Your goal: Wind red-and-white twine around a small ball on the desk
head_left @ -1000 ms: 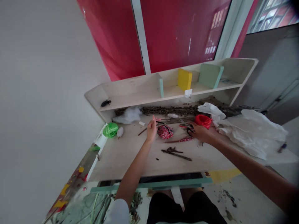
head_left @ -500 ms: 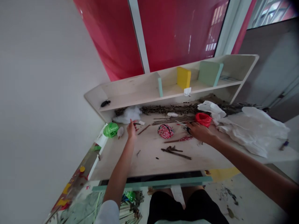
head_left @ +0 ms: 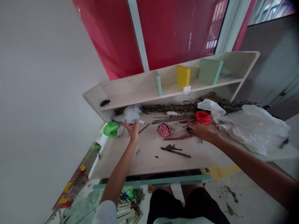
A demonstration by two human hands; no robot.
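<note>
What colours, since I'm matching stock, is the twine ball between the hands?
The twine ball is twisted red and white, clearest in the head view.

Black-handled scissors (head_left: 189,131) sit in the right hand (head_left: 201,131), blades hidden, just beside a crumpled red raffia roll (head_left: 202,118). Further left lies a round red-and-white twine ball (head_left: 165,130). A glossy green raffia roll (head_left: 110,129) rests at the far left, well apart from them.
</note>
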